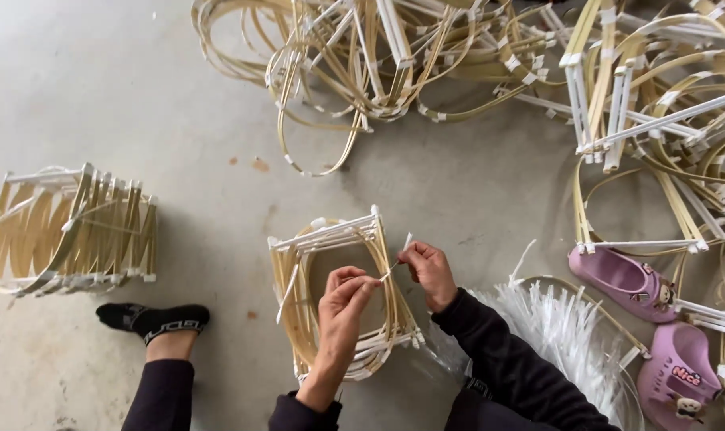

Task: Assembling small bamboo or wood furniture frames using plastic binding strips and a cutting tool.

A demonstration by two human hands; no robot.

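- The left hand [342, 299] pinches one end of a thin white strip [394, 262] between thumb and fingertips, the fingers closed tight on it.
- The right hand [428, 271] grips the same white strip at its other end, fingers curled shut around it, just beside the left hand with a small gap between them.
- Directly beneath both hands sits a stack of bamboo frames [342, 291], pale yellow loops bound at the corners with white ties; the strip runs over its upper right edge.
- Right of the gripping hands, close to the right sleeve, lies a bundle of white plastic strips [566, 339] fanned out on the concrete floor [139, 96].
- Farther right of the grip lie two pink slippers [642, 311], one behind the other.
- Well to the left of the hands stands a finished stack of frames [71, 231], and nearer, below it, a foot in a black sock [151, 319].
- Beyond the hands, across the top, spreads a loose heap of frames [458, 56].
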